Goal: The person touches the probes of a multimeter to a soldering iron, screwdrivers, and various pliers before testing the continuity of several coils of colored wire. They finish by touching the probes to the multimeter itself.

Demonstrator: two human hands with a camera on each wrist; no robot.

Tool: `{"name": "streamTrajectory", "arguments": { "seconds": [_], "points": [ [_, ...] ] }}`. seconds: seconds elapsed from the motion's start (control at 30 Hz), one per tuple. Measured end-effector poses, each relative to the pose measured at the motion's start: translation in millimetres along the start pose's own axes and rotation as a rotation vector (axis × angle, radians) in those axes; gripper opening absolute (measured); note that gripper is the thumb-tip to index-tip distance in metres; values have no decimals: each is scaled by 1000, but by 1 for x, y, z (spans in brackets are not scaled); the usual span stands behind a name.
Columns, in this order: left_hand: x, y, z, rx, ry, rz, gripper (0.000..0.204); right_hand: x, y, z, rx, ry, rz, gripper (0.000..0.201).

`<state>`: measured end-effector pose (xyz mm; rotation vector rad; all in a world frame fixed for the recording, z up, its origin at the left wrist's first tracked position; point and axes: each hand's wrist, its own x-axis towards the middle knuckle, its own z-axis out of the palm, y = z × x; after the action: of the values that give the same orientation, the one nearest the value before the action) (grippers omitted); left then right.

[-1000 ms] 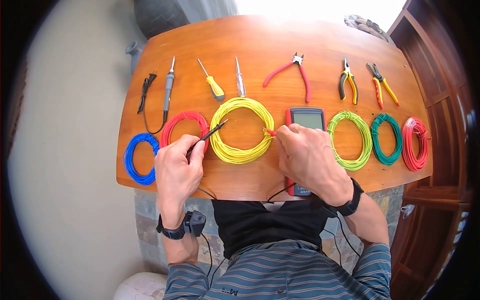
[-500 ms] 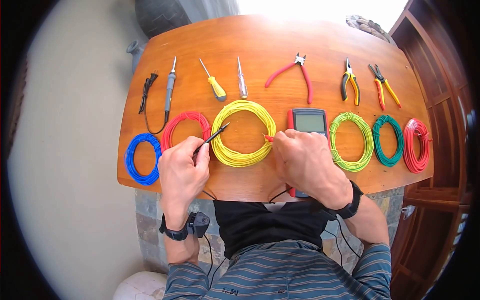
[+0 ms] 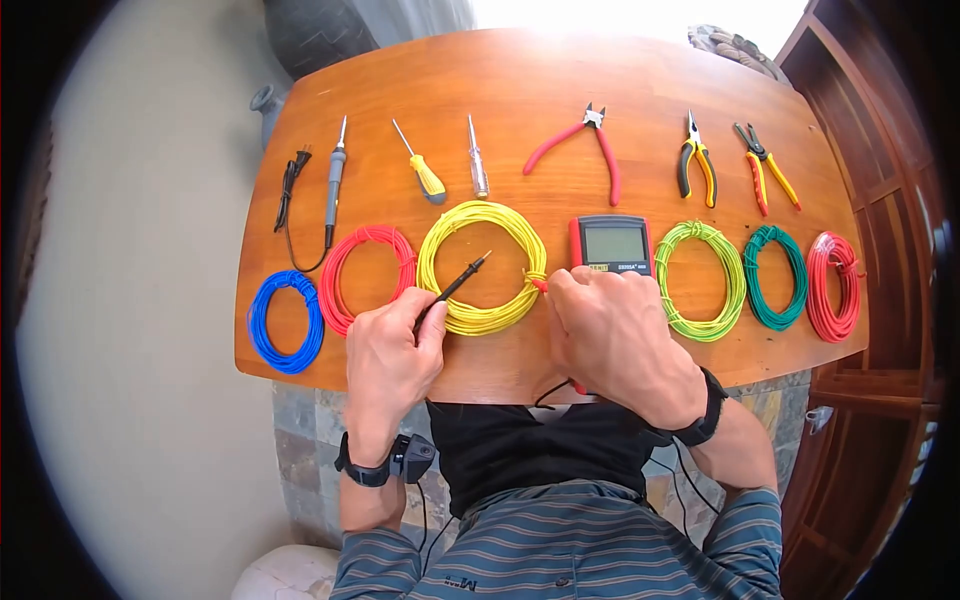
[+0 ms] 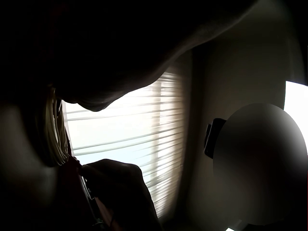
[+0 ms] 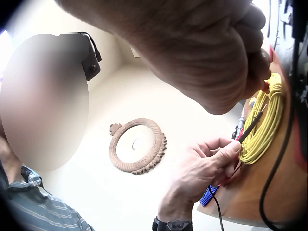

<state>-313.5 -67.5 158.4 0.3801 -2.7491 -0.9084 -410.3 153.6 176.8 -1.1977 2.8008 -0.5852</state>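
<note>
Over wooden table (image 3: 400, 85), pale wall (image 3: 150, 260) beside, 2 hands (image 3: 393, 352) (image 3: 622, 345) grasping black probe (image 3: 462, 278), red probe (image 3: 540, 286)

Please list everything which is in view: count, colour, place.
Wire coils: six; blue, red, yellow, lime, green, red; near row
Multimeter: one, red-grey, beside lime coil
Soldering iron: one, grey, table's left
Screwdrivers: two, yellow-grey, clear, middle
Pliers: three, red, black-yellow, red-yellow, right
Probes: two, black, red, in fingers
Table: one, brown, centre
Shelves: one unit, brown, right
Wall ring: one, brown, wall
Shirt: one, striped blue, bottom
Hands: two, bare, over table
</note>
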Motion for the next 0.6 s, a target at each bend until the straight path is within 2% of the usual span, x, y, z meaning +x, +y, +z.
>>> {"name": "streamTrajectory", "arguments": {
  "seconds": [0.2, 0.23, 0.27, 0.6],
  "points": [
    [-1, 1, 4, 1, -1, 27, 12, 5, 4, 3, 16, 17, -3, 11],
    [-2, 1, 5, 7, -5, 31, 12, 5, 4, 7, 25, 70, -9, 10],
    [-2, 2, 5, 14, -10, 34, 12, 5, 4, 9, 34, 122, -16, 17],
    [-3, -3, 12, 29, 55, 140, 10, 4, 2, 18, -37, 151, 6, 14]
  ]
}}
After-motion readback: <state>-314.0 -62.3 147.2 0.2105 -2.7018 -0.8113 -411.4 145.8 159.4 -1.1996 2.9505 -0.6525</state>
